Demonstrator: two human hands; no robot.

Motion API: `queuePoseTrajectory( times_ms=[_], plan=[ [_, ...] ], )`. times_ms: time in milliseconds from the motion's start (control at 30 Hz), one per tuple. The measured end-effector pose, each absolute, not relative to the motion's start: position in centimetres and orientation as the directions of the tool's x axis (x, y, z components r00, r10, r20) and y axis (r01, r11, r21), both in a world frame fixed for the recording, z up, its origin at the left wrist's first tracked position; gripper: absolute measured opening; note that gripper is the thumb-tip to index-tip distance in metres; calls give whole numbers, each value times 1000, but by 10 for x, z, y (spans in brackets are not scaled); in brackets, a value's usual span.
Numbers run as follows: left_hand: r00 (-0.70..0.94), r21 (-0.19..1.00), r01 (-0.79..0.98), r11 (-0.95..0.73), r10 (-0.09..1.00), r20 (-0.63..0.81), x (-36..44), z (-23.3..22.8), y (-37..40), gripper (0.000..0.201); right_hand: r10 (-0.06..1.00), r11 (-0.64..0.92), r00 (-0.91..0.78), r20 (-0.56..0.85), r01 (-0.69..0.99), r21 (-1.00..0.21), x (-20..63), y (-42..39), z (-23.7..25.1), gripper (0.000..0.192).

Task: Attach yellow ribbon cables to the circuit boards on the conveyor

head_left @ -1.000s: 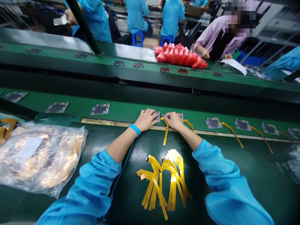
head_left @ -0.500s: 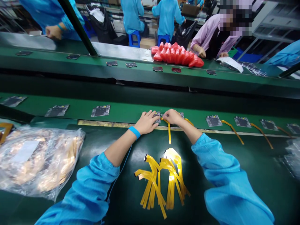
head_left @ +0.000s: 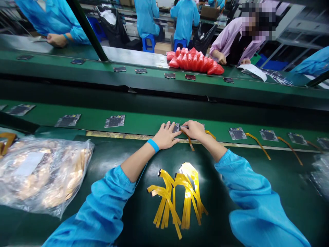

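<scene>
My left hand (head_left: 166, 136) lies with its fingers spread over a dark circuit board (head_left: 176, 127) on the green conveyor belt. Just to its right, my right hand (head_left: 194, 130) pinches the upper end of a yellow flex cable (head_left: 190, 143) beside that board. The cable's tail hangs down over the belt's front edge. My fingers hide the end of the cable, so I cannot tell whether it is joined to the board. Another board is mostly hidden behind my right hand, with a yellow cable (head_left: 210, 134) showing. Nearer me lies a fanned pile of yellow flex cables (head_left: 189, 202).
At left lies a clear plastic bag (head_left: 46, 175) of coppery flex cables. More boards (head_left: 114, 121) sit along the belt; those at right (head_left: 236, 133) have cables trailing. Across, red wrapped bundles (head_left: 194, 61) lie near a co-worker in pink. A green post (head_left: 88, 31) rises at left.
The boards on the near belt have shifted right, and both hands have moved slightly right with them. The cable's tail under my right hand has swung to a slant.
</scene>
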State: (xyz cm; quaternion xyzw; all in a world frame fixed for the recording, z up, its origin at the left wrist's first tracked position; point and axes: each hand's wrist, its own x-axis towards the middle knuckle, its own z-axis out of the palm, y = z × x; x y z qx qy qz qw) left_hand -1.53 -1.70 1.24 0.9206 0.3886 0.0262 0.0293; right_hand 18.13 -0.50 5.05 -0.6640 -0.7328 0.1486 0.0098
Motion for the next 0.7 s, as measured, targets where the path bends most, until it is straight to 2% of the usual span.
queuePoseTrajectory(
  times_ms=[100, 367, 567, 700],
  plan=[
    [693, 92, 715, -693, 720, 42, -12, 11, -17, 51, 972, 139, -180, -154, 959, -245, 183, -7, 51, 40],
    [706, 57, 706, -706, 708, 28, -4, 10, -16, 52, 960, 142, -208, -188, 939, -312, 196, -6, 34, 19],
    [735, 44, 676, -735, 678, 22, -4, 8, -18, 52, 966, 184, -227, -126, 940, -288, 211, -10, 25, 18],
    [743, 81, 660, -747, 665, 82, -6, 4, -19, 52, 975, 192, -219, -39, 918, -347, 216, -26, 30, 20]
  ],
)
